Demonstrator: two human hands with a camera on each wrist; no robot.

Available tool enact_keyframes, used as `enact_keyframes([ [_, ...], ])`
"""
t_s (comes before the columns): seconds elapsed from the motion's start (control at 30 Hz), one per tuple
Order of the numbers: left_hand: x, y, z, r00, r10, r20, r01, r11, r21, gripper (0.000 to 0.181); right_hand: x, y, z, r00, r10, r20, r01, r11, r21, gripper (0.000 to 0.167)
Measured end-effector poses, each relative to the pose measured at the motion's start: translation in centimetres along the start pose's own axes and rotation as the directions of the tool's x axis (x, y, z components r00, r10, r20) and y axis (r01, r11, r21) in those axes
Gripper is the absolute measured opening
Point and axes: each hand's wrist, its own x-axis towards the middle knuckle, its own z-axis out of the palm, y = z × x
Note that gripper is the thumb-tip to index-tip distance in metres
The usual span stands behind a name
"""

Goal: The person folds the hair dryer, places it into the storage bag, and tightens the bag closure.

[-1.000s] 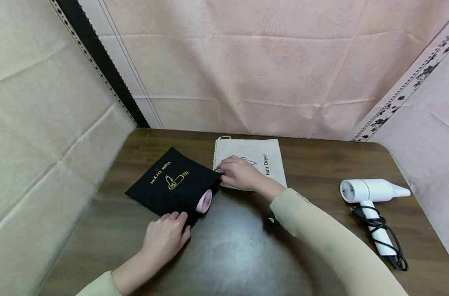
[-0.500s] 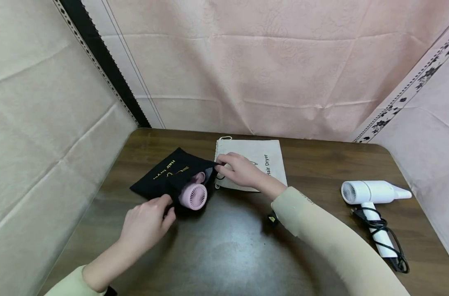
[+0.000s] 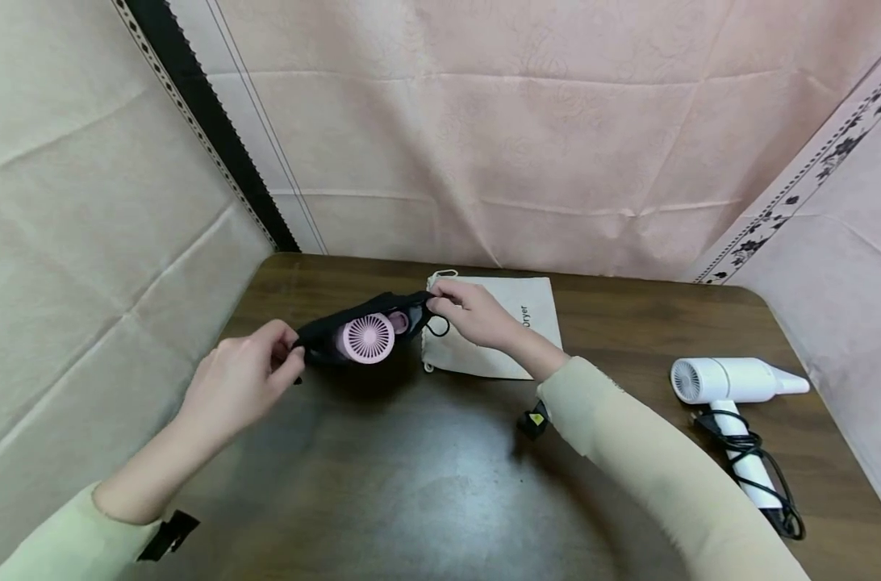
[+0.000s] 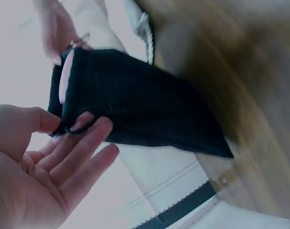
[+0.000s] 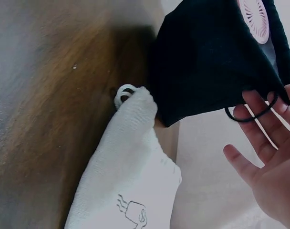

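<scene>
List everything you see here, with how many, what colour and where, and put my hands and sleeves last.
Black pouch: 1, black, held between the hands
Pink hair dryer: 1, pink, inside that pouch, grille showing
Drawstring loop: 1, black, by the right fingers
White pouch: 1, white, flat on the table's far side
White hair dryer: 1, white, table's right side
Cord: 1, black, wound around its handle
Table: 1, brown, underneath
Cloth hangings: count unclear, pale, around the table
Wrist devices: 2, black, one per wrist
Left hand: 1, bare, pinching the black pouch
Right hand: 1, bare, pinching its other end
Sleeves: 2, pale green
</scene>
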Motion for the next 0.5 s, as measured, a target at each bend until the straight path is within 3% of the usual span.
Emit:
enact_keyframes([
  [0.17,1.5,-1.0,-1.3,0.995,-0.058,0.080,0.066,0.993,-0.100,0.007,0.3,-0.5,-0.3,1.000,0.004,-0.010,-0.003,0.997,0.074,0.019],
  [0.37,2.3,-2.2,-2.2,0.994,-0.039,0.104,0.056,0.984,-0.168,0.011,0.2,-1.3,-0.8,1.000,0.021,0.012,-0.023,0.987,0.157,0.022],
  [0.5,2.3,-3.0,-1.9,0.986,-0.031,0.166,0.070,0.969,-0.236,0.009,0.3,-1.0,-0.5,0.998,0.024,0.055,-0.036,0.975,0.221,0.023],
])
